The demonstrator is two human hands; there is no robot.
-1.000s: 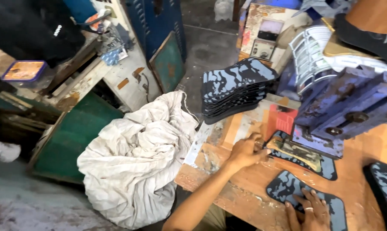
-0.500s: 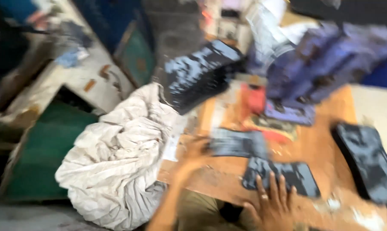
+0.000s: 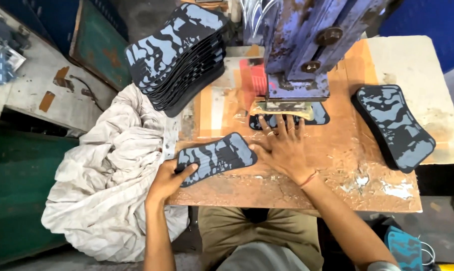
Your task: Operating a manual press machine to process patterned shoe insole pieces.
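Curved camouflage foam pad [image 3: 216, 158] in left hand [image 3: 167, 179]

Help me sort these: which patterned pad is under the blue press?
The pad at the right hand's fingertips, mostly hidden beneath the press; the others lie uncovered.

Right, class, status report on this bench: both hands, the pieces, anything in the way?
Left hand grips camouflage pad at its end. Right hand flat on pad under press. Pad stacks left, right; nothing blocking.
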